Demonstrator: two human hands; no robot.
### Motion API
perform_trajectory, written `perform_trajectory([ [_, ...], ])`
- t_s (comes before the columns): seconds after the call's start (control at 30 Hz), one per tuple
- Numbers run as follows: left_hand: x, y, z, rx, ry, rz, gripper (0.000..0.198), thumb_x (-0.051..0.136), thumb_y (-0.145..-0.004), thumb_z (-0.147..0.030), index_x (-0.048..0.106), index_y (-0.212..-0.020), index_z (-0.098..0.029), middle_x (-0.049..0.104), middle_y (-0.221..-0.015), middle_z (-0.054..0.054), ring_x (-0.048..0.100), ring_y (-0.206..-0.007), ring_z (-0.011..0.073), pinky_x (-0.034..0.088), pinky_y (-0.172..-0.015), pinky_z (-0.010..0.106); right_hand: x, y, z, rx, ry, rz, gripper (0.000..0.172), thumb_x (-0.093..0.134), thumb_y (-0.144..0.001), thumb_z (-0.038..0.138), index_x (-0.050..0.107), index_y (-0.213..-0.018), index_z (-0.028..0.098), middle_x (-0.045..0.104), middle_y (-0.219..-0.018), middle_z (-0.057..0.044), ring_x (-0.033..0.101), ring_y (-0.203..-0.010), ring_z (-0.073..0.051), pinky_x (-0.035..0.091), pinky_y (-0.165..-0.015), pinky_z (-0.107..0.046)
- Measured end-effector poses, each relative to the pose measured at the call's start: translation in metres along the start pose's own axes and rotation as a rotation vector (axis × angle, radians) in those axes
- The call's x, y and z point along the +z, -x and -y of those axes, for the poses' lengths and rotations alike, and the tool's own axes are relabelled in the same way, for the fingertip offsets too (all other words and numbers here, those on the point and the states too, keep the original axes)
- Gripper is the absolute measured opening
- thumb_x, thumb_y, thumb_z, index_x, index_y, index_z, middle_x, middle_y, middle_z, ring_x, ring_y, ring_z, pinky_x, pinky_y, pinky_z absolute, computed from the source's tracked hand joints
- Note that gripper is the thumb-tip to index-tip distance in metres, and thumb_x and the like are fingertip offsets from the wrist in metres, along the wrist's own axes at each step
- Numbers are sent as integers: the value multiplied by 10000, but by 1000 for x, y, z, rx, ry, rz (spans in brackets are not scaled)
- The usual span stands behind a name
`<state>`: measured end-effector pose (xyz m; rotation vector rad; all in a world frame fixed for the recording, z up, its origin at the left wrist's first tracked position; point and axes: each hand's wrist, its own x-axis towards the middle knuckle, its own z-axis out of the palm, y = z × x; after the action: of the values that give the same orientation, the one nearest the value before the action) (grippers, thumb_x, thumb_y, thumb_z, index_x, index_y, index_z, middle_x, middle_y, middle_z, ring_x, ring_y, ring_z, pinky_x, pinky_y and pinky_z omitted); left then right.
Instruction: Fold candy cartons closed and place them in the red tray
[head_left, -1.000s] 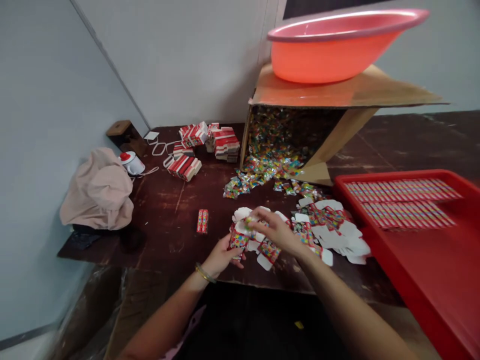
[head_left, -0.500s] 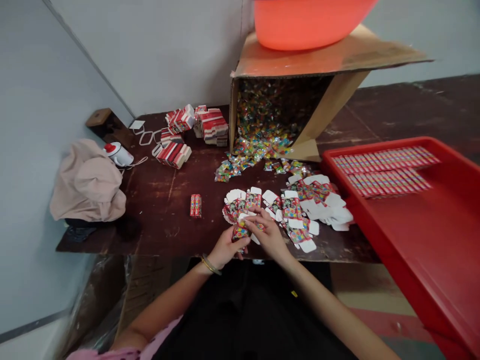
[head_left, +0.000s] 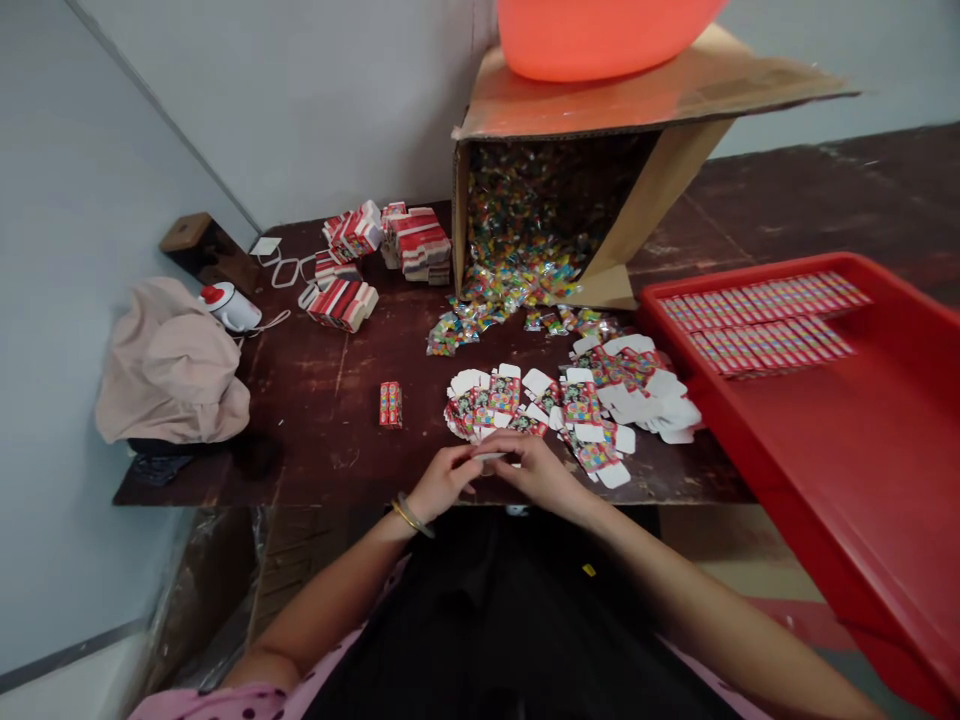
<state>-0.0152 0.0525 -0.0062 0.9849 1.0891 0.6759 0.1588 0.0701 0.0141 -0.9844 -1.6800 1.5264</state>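
Between my two hands is a small candy box, mostly hidden; only its pale edge shows. My left hand is closed on its left end, and my right hand curls over the right end with bent fingers. Just beyond them lie open, unfilled printed boxes with white flaps. More flat boxes spread to the right. A pair of closed little boxes stands side by side to the left. Small clear packets of colourful candy are strewn farther back.
A cardboard carton on its side spills candy packets, with an orange basin on top. A red tray holding rows of boxes juts out at right. Bundled box blanks, a white mug and a beige cloth lie left.
Both hands have drawn slightly closer together around the box. The box has turned from showing its printed face to showing a pale edge. The camera view has shifted a little.
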Motion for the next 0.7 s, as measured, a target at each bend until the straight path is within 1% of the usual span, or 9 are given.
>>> perform_trajectory([
  [0.07,-5,-1,-6,-29,15,-43,366,572,-743,-391,701,-943,-112,658,-805,70,581,-711,159,502,-526,217,0,-4,6,-127,131,12,231,530,-916,337,725,-960,220,666,-991,-62,617,-938,-196,482,-870,-339],
  [0.1,-8,0,-10,-38,34,-46,371,562,-750,-396,701,-943,-110,658,-804,76,585,-732,169,506,-531,222,1,-7,8,-155,161,6,256,504,-935,344,727,-981,229,667,-1018,-65,616,-965,-201,480,-884,-344],
  [0.2,-16,5,-16,-11,124,61,404,569,-768,-424,681,-993,-107,656,-851,93,601,-803,199,532,-583,259,4,-13,7,-163,202,-51,261,514,-936,370,730,-1003,240,683,-1011,-65,632,-947,-203,500,-861,-343],
  [0.27,-21,13,-17,11,178,134,421,629,-751,-410,644,-1055,-119,646,-878,85,609,-807,197,542,-614,273,7,-16,4,-192,242,-87,243,538,-925,374,728,-1010,248,694,-991,-63,637,-931,-206,502,-859,-355],
  [0.37,-24,24,-15,-8,161,120,427,680,-745,-383,600,-1074,-122,624,-806,54,602,-709,156,526,-559,237,12,-18,-1,-282,299,-116,229,545,-924,356,716,-1041,259,698,-1004,-62,630,-934,-211,486,-883,-381],
  [0.47,-25,30,-13,-32,135,128,411,616,-802,-433,582,-1054,-110,607,-782,50,579,-642,129,507,-503,217,18,-21,-5,-224,249,-130,221,546,-923,352,724,-1011,255,706,-959,-57,641,-871,-202,504,-828,-355],
  [0.57,-31,32,-14,-28,154,116,442,624,-797,-445,561,-1092,-123,596,-832,48,573,-663,125,507,-504,214,24,-25,-11,-157,171,-149,238,540,-924,375,735,-969,247,705,-903,-56,645,-826,-200,517,-764,-334],
  [0.63,-35,33,-14,-25,187,97,465,621,-800,-445,544,-1135,-132,591,-842,46,574,-691,137,502,-506,215,28,-26,-15,-211,175,-142,262,505,-941,374,721,-1026,254,691,-974,-63,630,-912,-210,502,-827,-360],
  [0.7,-36,33,-10,-25,199,82,476,593,-819,-444,523,-1176,-136,585,-820,41,574,-700,150,491,-503,220,33,-24,-18,-262,234,-119,294,459,-961,365,681,-1125,265,645,-1117,-73,579,-1056,-225,451,-935,-407],
])
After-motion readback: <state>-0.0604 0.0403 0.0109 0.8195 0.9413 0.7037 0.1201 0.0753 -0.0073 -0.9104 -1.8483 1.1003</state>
